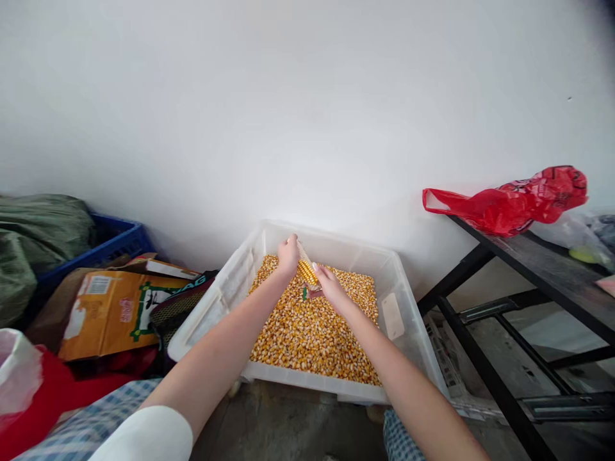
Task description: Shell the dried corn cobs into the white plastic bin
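1. Corn kernels lay spread across the big see-through tub in front of me. I judged the step in hand to be stripping a cob, partway along.
2. On my left sat an orange cardboard box with a white barcode label, its digits too small to read, and reddish characters I could not make out.
3. On the dark table to my right, a red plastic bag bore dark print, too crumpled to read.
4. Beside the tub, a dark mesh bag showed the letters "VAG", perhaps part of a longer word.
5. Inside the tub, the cob slanted between my hands above the kernels, pale toward the far end, yellow toward the near. My left hand was curled around the far end; my right hand clasped the near end, thumb against the yellow rows. The next move, I reckoned, called for a steady left hold and firm thumb pressure.
6. A pale sticker on the tub's right wall gave me no readable writing.
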Available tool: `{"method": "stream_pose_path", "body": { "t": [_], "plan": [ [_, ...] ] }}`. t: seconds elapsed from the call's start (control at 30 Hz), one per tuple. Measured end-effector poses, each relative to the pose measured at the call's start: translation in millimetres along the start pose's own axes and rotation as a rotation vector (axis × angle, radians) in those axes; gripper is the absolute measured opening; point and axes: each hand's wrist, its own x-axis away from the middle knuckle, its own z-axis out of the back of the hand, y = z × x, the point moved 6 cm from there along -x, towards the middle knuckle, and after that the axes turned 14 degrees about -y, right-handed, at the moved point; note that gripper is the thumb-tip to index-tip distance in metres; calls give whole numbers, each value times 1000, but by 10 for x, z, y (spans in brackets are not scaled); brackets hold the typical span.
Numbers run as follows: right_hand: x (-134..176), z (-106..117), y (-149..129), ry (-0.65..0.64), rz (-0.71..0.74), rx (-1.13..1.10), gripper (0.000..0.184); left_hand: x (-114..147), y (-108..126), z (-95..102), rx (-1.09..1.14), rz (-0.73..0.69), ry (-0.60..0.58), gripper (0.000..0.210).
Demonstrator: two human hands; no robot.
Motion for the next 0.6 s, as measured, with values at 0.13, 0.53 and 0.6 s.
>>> {"method": "stream_pose_path", "body": {
  "t": [0.13,0.53,0.6],
  "plan": [
    [-21,25,46,73,-8,-3,35,31,4,-71,-92,-63,-10,22],
    [-47,51,96,-123,12,-215,31,-15,35,-10,-83,-53,-7,21],
    [-59,85,128,-45,27,-220,30,-18,22,-15,-77,-58,-14,21]
  ]
}}
